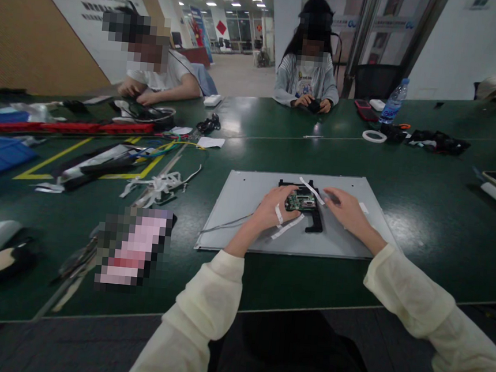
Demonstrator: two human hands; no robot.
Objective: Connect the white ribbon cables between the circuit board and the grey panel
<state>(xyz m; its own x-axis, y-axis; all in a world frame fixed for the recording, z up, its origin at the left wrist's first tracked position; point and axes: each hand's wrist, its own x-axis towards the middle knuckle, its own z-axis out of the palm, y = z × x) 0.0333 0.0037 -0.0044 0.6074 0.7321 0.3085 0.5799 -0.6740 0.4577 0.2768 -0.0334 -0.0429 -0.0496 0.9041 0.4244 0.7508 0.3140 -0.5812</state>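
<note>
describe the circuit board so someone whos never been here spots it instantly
On the green table, find the pale grey panel. At its middle, the left hand holds the circuit board, a black frame showing beside it. Its green face sets it apart from the black frame and nearby white strips.

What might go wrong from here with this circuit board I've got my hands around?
The left hand is bare against the circuit board, so a hard squeeze might stress exposed parts. The white strip lying on that hand could snag or stick somewhere unwanted. The thin cable across the panel might catch if that hand shifts.
</note>
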